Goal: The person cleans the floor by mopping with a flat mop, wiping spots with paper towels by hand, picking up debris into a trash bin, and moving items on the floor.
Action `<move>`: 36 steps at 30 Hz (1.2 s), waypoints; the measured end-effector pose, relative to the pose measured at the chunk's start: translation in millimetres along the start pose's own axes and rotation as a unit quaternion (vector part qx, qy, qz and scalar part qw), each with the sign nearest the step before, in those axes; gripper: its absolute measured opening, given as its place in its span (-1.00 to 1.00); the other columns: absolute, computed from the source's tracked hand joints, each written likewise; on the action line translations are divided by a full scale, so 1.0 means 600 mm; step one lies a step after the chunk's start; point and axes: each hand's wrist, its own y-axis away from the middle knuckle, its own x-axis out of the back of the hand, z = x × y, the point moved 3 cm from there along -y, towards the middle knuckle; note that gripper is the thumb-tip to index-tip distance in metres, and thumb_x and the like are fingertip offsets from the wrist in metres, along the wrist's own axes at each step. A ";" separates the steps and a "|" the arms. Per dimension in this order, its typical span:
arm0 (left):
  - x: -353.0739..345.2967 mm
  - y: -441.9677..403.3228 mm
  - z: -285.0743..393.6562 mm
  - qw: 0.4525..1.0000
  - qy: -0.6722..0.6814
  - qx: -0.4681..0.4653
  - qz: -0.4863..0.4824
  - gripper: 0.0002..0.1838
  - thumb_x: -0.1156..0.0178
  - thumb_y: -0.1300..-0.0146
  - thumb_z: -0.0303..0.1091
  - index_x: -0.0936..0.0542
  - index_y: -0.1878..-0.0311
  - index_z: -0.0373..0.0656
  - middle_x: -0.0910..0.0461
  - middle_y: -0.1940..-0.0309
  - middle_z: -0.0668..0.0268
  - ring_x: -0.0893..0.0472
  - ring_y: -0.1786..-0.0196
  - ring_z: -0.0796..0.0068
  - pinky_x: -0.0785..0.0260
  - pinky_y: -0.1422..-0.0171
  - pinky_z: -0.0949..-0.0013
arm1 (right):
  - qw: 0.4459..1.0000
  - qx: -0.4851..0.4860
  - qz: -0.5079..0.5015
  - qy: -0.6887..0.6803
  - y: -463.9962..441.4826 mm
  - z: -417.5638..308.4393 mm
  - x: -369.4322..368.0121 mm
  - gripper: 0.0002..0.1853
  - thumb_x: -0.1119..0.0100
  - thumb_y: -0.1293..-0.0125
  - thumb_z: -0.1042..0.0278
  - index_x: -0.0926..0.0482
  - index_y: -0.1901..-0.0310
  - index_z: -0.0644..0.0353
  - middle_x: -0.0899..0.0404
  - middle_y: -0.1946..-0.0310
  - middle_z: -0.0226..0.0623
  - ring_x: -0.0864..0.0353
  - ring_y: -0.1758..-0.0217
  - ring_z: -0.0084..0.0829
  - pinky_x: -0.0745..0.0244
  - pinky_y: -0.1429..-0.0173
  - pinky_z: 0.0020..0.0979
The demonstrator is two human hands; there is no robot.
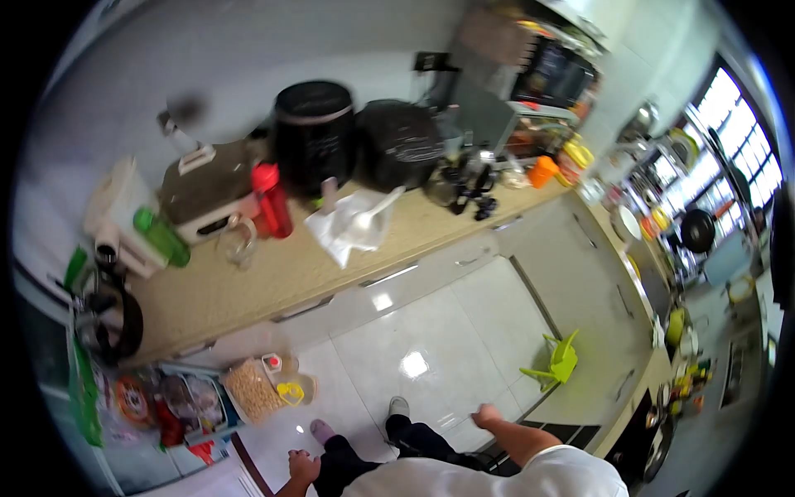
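Observation:
My left hand (304,468) hangs low beside my leg, fingers loosely curled, with nothing visible in it. It is nearest to a container of peanut-like pieces (252,389) on the floor, but apart from it. Out in front of my body, my right hand (487,416) is closed in a loose fist above the floor tiles. No object shows in that hand either. A small lime-green stool (559,362) stands beyond it, by the right cabinets, untouched.
A long counter (248,294) bears a red bottle (272,201), a green bottle (162,238), a glass jug (238,240), a white spoon on paper (364,222) and black appliances (315,137). Bags and boxes (157,406) crowd the left floor. Pans (698,230) hang right.

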 end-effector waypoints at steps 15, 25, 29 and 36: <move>0.007 -0.146 0.155 0.989 -0.049 -0.089 -0.108 -0.69 -0.19 -0.10 -0.19 -0.62 0.44 -0.30 -0.62 0.36 -0.05 -0.57 0.22 -0.04 -0.39 0.01 0.08 | 0.872 -0.228 -0.121 -0.416 0.090 0.278 -0.100 -0.52 -0.29 -0.13 -0.07 -0.68 0.40 0.34 -0.65 0.43 -0.08 -0.66 0.47 -0.35 -0.58 0.42 -0.29; 0.010 -0.358 0.601 0.967 0.030 -0.247 -0.055 -0.70 -0.11 -0.25 -0.21 -0.60 0.43 -0.28 -0.60 0.39 -0.04 -0.60 0.29 0.00 -0.41 0.17 0.08 | 0.746 -0.251 0.024 -0.616 0.029 0.288 0.068 -0.70 -0.30 -0.19 0.18 -0.62 0.25 0.29 -0.61 0.47 -0.24 -0.60 0.44 -0.41 -0.53 0.42 -0.39; 0.009 -0.438 0.909 0.929 0.016 -0.363 -0.077 -0.76 -0.17 -0.25 -0.27 -0.58 0.19 -0.28 -0.58 0.28 0.05 -0.58 0.26 0.11 -0.43 0.10 0.16 | 0.690 -0.270 0.089 -0.666 0.059 0.307 0.135 -0.75 -0.30 -0.22 0.21 -0.58 0.28 0.26 -0.59 0.47 -0.34 -0.59 0.44 -0.48 -0.53 0.41 -0.44; 0.010 -0.393 1.236 0.906 0.070 -0.377 -0.181 -0.79 -0.23 -0.20 -0.39 -0.56 0.14 -0.28 -0.50 0.22 0.17 -0.53 0.24 0.41 -0.41 0.16 0.39 | 0.483 -0.365 0.035 -0.795 0.103 0.311 0.104 -0.71 -0.25 -0.28 0.16 -0.57 0.18 0.25 -0.61 0.39 -0.32 -0.62 0.40 -0.42 -0.57 0.34 -0.40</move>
